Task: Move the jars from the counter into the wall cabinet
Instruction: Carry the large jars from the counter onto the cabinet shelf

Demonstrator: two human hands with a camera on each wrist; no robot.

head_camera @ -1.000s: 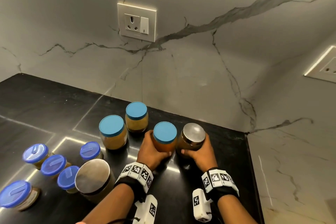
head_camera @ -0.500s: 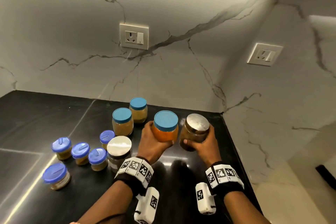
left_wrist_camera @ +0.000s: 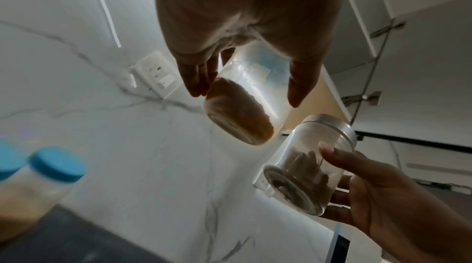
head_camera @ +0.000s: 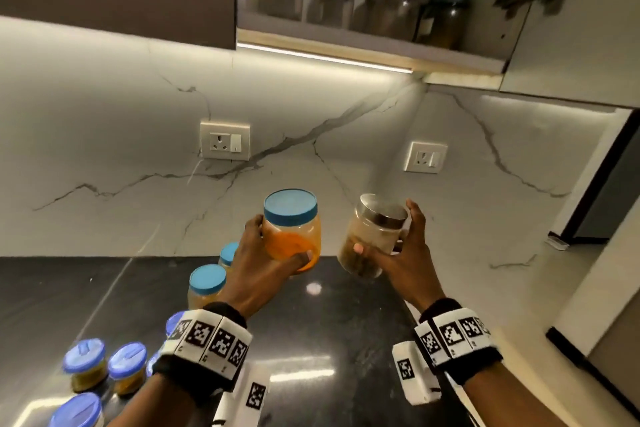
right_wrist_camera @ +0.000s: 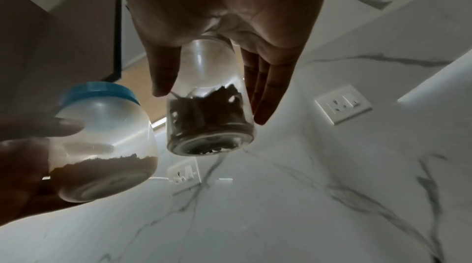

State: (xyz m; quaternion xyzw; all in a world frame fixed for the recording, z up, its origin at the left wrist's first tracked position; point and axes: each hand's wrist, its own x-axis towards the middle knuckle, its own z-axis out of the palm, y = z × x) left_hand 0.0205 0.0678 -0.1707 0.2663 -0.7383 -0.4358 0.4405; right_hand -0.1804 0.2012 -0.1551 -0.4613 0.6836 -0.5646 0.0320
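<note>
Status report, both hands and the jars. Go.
Left hand grips blue-lidded jar. Right hand grips steel-lidded jar. Both airborne below open cabinet; shelf already holds jars.

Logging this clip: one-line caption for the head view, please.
Left hand lifts blue-lidded plastic jar, right hand a steel-lidded glass jar, toward the open wall cabinet.

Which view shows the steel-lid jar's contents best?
Right wrist: the steel-lid jar fills the frame from below, dark brown pieces plain through the glass, the right hand gripping it. Left wrist shows the whole jar smaller, lid included. Head shows it lifted and tilted, contents blurry.
</note>
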